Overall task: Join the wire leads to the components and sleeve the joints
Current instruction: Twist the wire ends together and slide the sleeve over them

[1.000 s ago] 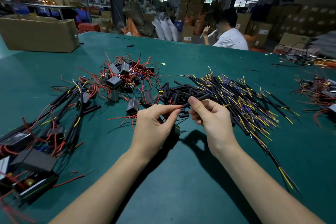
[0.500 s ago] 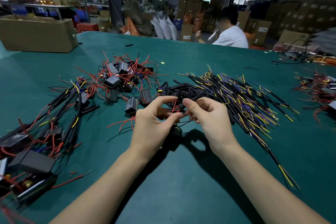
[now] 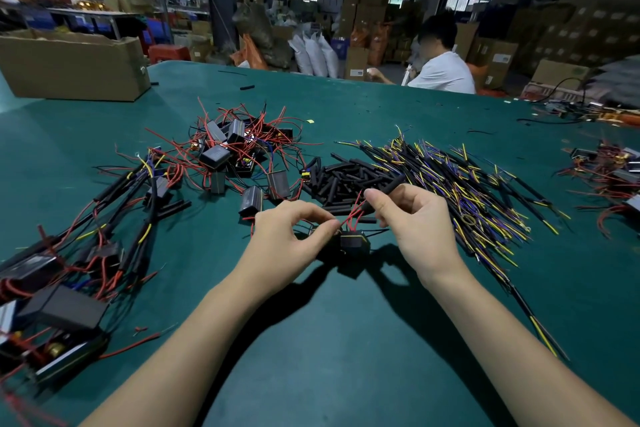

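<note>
green mat (image 3: 346, 340) under all work. left hand (image 3: 287, 236) with thumb and forefinger closed in a pinch on a red lead (image 3: 348, 217) just above a small black component (image 3: 353, 241), held over the mat centre. right hand (image 3: 412, 218) with fingertips curled round a black sleeve (image 3: 389, 185) angled up and away, its lower end at the red lead. loose black sleeves (image 3: 343, 177) heaped just beyond. yellow-tipped wire leads (image 3: 467, 184) piled right; unwired components (image 3: 235, 156) with red leads far left of centre; finished assemblies (image 3: 114, 211) left.
</note>
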